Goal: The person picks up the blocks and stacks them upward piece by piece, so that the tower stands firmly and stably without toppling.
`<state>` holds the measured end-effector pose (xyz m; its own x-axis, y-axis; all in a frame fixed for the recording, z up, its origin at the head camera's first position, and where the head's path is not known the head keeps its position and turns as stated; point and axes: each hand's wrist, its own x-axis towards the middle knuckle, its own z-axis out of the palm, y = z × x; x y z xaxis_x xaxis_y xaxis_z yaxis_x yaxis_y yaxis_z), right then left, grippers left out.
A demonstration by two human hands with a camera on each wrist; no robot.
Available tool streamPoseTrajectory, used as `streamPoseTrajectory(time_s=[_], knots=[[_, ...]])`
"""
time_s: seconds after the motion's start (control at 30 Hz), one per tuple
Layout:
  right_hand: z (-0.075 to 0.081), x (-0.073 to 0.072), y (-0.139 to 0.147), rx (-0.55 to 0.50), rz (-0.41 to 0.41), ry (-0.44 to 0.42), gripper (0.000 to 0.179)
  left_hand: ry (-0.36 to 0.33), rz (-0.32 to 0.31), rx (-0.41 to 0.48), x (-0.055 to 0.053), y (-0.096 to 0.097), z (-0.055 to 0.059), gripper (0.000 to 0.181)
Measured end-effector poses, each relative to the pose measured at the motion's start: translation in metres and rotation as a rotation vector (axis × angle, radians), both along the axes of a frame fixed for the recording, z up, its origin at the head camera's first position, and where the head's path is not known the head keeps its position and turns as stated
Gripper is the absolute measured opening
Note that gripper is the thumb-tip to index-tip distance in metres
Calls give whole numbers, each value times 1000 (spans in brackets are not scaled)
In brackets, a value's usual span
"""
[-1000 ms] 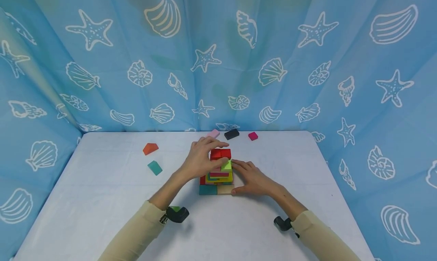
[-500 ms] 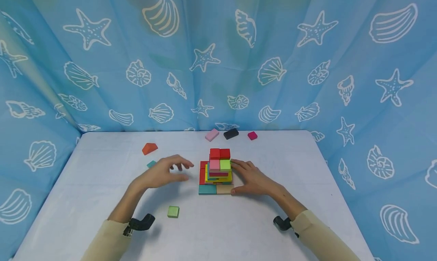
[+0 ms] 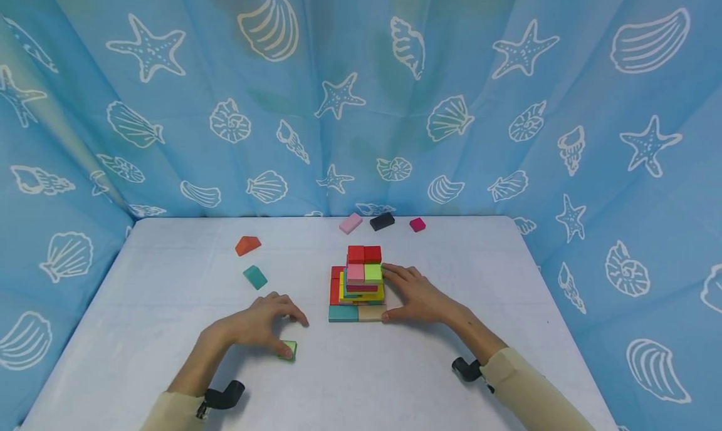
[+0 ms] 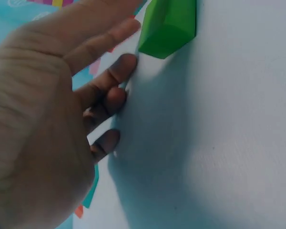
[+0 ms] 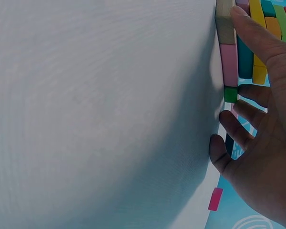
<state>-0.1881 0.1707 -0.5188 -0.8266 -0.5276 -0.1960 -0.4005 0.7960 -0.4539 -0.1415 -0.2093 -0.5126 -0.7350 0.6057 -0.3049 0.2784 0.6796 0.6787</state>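
Note:
A stepped stack of coloured wooden blocks (image 3: 343,314) stands mid-table, with red, pink and lime green blocks on top. My right hand (image 3: 422,299) rests against its right side. In the right wrist view, the thumb is on a beige block (image 5: 225,28), and a fingertip is at a small green block (image 5: 230,94) low in the stack. To the left of the stack, my left hand (image 3: 255,321) reaches over a loose green block (image 3: 291,345). Its thumb overlaps that block in the head view, the other fingers spread apart from it. The left wrist view shows the green block (image 4: 169,29) just beyond the fingers.
An orange block (image 3: 247,245) and a teal block (image 3: 256,277) lie at the left on the white table (image 3: 451,381). Along the back edge lie a pink block (image 3: 351,223), a black block (image 3: 382,221) and a magenta block (image 3: 417,224). Behind hangs a blue shell-patterned curtain (image 3: 361,143).
My left hand has left the top of the stack, swung left, then come down toward me to the loose green block. The right hand has stayed at the stack.

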Motion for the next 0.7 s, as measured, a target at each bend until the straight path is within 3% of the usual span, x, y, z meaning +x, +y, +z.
streamPoseTrajectory(time_s=[0.17,0.33,0.7], knots=[[-1,0,0,0,2,4,104,44,-20,-61,1,5,2,47],[-2,0,0,-1,1,3,104,70,-21,-51,0,5,3,36],[0,0,-1,4,3,5,105,39,2,-45,-5,7,10,39]])
